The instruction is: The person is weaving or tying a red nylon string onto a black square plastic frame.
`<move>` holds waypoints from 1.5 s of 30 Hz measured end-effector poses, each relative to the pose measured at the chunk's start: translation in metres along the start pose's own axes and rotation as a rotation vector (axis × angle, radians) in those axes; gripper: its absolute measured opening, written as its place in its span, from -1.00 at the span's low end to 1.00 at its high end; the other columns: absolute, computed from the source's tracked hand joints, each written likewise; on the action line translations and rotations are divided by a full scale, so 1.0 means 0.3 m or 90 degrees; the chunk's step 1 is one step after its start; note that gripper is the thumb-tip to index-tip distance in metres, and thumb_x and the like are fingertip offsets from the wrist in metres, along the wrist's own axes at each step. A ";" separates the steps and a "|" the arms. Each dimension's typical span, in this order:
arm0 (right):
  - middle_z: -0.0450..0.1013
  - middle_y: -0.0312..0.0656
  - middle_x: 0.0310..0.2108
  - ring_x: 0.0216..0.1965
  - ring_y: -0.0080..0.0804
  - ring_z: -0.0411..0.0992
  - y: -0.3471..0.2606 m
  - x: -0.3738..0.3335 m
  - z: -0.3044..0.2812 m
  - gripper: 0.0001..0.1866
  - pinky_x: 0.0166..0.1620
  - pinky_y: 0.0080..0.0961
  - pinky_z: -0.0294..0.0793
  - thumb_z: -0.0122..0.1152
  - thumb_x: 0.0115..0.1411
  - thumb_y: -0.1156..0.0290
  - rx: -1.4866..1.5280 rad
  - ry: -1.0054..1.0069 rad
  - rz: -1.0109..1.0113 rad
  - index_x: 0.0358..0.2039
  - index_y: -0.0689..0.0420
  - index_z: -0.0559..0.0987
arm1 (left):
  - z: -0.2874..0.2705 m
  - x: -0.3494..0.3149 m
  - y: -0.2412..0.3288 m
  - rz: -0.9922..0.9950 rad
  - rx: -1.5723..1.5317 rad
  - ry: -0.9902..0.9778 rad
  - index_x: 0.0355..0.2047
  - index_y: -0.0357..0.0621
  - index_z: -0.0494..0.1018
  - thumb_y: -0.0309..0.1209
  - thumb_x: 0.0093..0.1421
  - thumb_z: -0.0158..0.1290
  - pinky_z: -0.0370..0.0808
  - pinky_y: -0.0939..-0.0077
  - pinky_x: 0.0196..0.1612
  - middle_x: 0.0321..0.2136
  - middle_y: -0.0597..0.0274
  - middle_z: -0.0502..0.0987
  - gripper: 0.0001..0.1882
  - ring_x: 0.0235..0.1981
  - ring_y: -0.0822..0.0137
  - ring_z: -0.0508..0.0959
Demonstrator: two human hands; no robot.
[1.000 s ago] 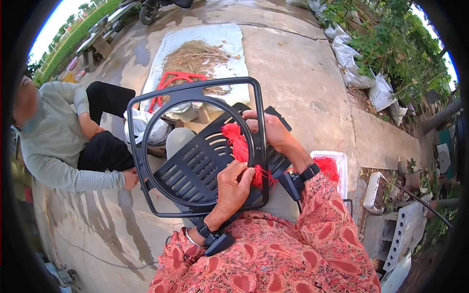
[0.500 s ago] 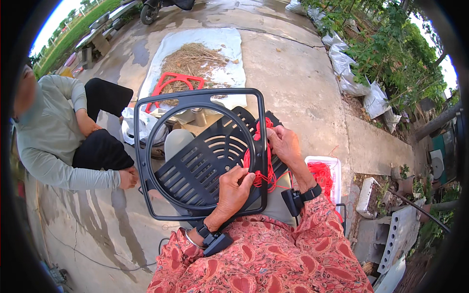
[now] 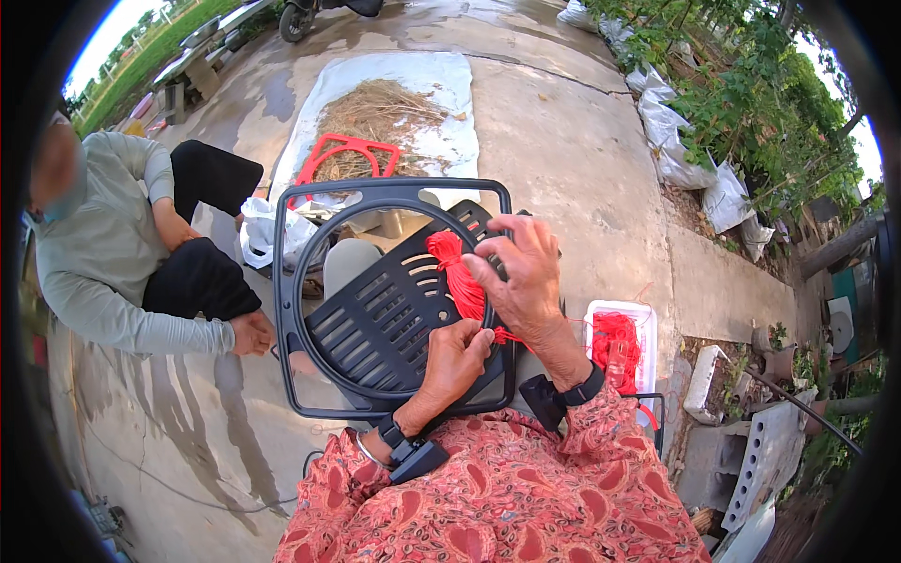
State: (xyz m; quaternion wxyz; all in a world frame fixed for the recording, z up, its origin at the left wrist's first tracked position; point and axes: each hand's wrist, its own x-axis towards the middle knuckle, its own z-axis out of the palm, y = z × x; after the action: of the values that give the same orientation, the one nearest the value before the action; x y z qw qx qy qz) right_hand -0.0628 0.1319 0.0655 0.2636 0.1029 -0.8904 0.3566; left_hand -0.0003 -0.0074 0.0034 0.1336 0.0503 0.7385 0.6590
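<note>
A black plastic frame [image 3: 293, 338] with a large round opening lies over my lap, above a black slotted plastic panel [image 3: 371, 328]. A bundle of red cord [image 3: 457, 272] shows inside the right part of the round opening, over the slots. My left hand [image 3: 455, 357] is closed in a pinch on the red cord at the ring's lower right edge. Just right of the bundle, my right hand [image 3: 521, 272] is raised above the frame's right side, fingers curved and apart, with nothing seen in it. Some cord runs right from the left fingertips, beneath the right hand.
At my right stands a white basket [image 3: 648, 352] of red cord. A person [image 3: 122, 253] sits at the left, hands near the frame. Beyond are a red plastic frame [image 3: 328, 150] and dry stalks [image 3: 385, 113] on a white sheet. Hollow blocks [image 3: 765, 460] lie far right.
The red cord bundle has shifted left, from the frame's right bar into the round opening. My right hand has let go of it and spread its fingers. My left hand stays pinched at the ring.
</note>
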 end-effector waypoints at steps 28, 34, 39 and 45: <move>0.15 -0.37 -0.65 -0.74 -0.63 0.15 0.198 -0.396 -0.805 -0.67 -0.70 -0.63 0.28 -0.01 0.34 0.15 0.932 0.027 0.495 -0.42 0.15 0.30 | -0.028 0.068 0.045 -0.126 -0.170 -0.051 -0.45 -0.28 0.48 -0.42 0.27 0.04 0.27 0.69 -0.79 -0.62 0.20 0.54 -0.81 -0.76 0.51 0.46; 0.29 -0.38 -0.62 -0.72 -0.67 0.23 0.297 -0.682 -0.971 -0.74 -0.67 -0.71 0.27 0.13 0.24 0.18 0.452 0.117 0.708 -0.32 0.12 0.39 | -0.028 0.077 0.082 -0.136 -0.255 -0.036 -0.24 -0.35 0.43 -0.48 0.25 0.05 0.25 0.67 -0.81 -0.61 0.14 0.54 -0.84 -0.77 0.48 0.45; 0.39 -0.37 -0.51 -0.57 -0.66 0.37 0.402 -0.738 -0.913 -0.76 -0.48 -0.65 0.42 0.18 0.21 0.24 0.310 0.072 0.724 -0.29 0.14 0.43 | -0.025 0.080 0.088 -0.130 -0.298 -0.031 -0.23 -0.34 0.45 -0.44 0.27 0.04 0.29 0.66 -0.81 -0.60 0.11 0.56 -0.83 -0.76 0.46 0.47; 0.48 -0.28 -0.30 -0.31 -0.63 0.43 0.443 -0.698 -0.780 -0.77 -0.21 -0.63 0.45 0.18 0.21 0.39 0.239 0.046 0.668 -0.17 0.22 0.45 | -0.023 0.090 0.088 -0.130 -0.248 -0.034 -0.42 -0.32 0.50 -0.40 0.28 0.01 0.31 0.61 -0.81 -0.60 0.05 0.57 -0.78 -0.77 0.38 0.49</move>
State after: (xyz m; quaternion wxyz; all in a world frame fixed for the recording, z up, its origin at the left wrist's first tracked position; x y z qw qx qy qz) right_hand 0.1564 0.3884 0.0167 0.0580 -0.3210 -0.7338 0.5960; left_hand -0.0307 -0.0040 0.0264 0.2267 -0.0340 0.5947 0.7706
